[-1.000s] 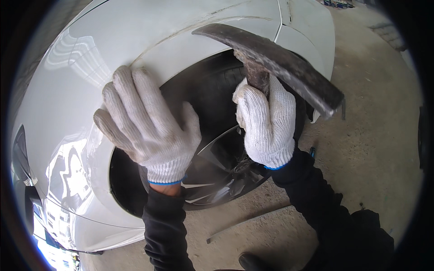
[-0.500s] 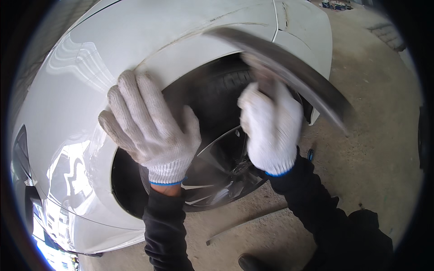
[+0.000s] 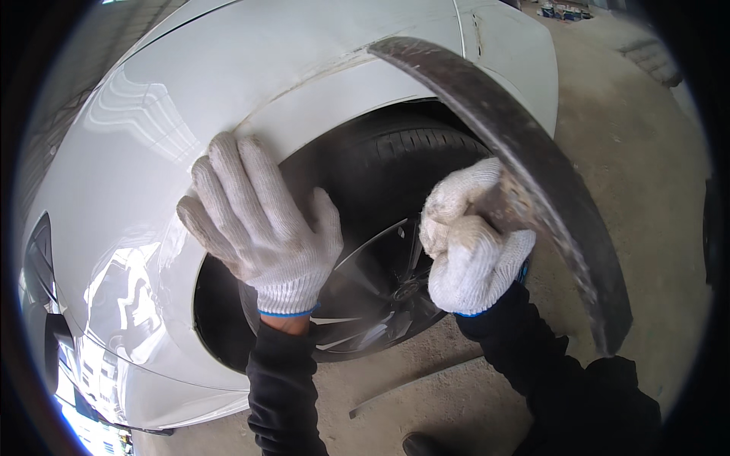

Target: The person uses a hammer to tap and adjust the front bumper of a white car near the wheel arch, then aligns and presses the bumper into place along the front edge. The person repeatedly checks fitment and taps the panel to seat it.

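Note:
My left hand (image 3: 262,235), in a white knit glove, lies with fingers stretched out over the edge of a white car's fender (image 3: 114,190) at the wheel arch. My right hand (image 3: 475,266), gloved alike, is wrapped round the handle of a hammer with a long, dark, curved steel head (image 3: 532,152), which slants from the upper middle down to the right. Its handle is mostly hidden. Below both hands sit a black tyre (image 3: 411,148) and a dark-and-silver alloy rim (image 3: 403,289). Brown scuff lines run along the panel above the arch.
A thin flat strip (image 3: 414,380) lies on the dusty concrete floor (image 3: 608,205) beneath the wheel. A dark shoe (image 3: 422,444) shows at the lower edge. Small items (image 3: 563,11) stand at the far back right. Bright window light shows at the lower left.
The hammer head has turned clockwise, its right end swinging down steeply. My right hand has shifted down and right with it. My left hand appears slightly lower and further right, fingers still spread.

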The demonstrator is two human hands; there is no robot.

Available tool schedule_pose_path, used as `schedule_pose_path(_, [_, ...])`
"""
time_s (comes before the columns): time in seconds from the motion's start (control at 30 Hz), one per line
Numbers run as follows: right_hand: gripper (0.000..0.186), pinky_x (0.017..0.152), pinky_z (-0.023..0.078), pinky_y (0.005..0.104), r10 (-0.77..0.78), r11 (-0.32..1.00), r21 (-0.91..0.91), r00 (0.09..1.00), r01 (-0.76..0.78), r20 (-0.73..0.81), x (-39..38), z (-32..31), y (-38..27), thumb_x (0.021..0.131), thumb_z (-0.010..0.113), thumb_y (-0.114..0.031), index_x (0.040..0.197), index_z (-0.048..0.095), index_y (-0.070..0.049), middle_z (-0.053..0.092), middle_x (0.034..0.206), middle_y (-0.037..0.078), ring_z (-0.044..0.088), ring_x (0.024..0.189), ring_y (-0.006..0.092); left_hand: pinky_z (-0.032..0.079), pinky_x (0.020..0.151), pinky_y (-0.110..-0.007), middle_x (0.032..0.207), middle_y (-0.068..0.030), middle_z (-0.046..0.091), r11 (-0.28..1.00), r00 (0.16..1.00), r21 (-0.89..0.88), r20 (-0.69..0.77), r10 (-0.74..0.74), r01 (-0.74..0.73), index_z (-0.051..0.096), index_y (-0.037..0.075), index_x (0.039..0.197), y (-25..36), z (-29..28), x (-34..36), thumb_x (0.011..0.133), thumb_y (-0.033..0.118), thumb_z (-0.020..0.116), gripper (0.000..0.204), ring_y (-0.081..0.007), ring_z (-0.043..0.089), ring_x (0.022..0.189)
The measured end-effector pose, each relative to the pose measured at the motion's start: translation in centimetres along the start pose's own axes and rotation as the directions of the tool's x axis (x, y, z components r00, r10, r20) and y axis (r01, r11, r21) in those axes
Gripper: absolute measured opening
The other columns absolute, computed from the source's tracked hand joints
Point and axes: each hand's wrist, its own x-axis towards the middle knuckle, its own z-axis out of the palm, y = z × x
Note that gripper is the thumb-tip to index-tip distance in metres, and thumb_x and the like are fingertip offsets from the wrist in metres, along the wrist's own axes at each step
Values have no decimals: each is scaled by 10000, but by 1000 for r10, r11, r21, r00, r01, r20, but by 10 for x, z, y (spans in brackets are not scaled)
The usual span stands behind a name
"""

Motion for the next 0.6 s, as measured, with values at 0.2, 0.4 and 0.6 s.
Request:
schedule_pose_path(0.2, [138, 421, 451, 259, 392, 806, 463, 919, -369, 49, -33, -4, -10, 950, 618, -130, 880, 588, -16, 575, 661, 105, 528, 456, 153, 189, 1173, -653, 1474, -265, 472, 1000, 1000, -9, -10, -26, 26, 494, -44, 1435, 0, 2, -8, 689, 261, 686, 828, -466, 398, 1398])
schedule_pose_path(0.4, [200, 516, 508, 281, 324, 911, 197, 924, -363, 202, -25, -10, -15, 963, 643, -137, 1095, 606, 8, 649, 748, 126, 643, 584, 213, 200, 1171, -653, 1470, -263, 477, 1000, 999, -8, 35, -11, 11, 495, -43, 1434, -4, -4, -15, 682, 258, 694, 834, -462, 401, 1398])
schedule_pose_path(0.6, [248, 483, 423, 225, 409, 786, 514, 913, -345, -13, -22, -3, -3, 990, 620, -230, 1009, 611, 17, 589, 726, 62, 518, 509, 94, 211, 1167, -653, 1482, -264, 464, 999, 1000, -22, -9, -27, 27, 493, -44, 1435, 8, -1, 2, 683, 259, 689, 834, -462, 400, 1398])
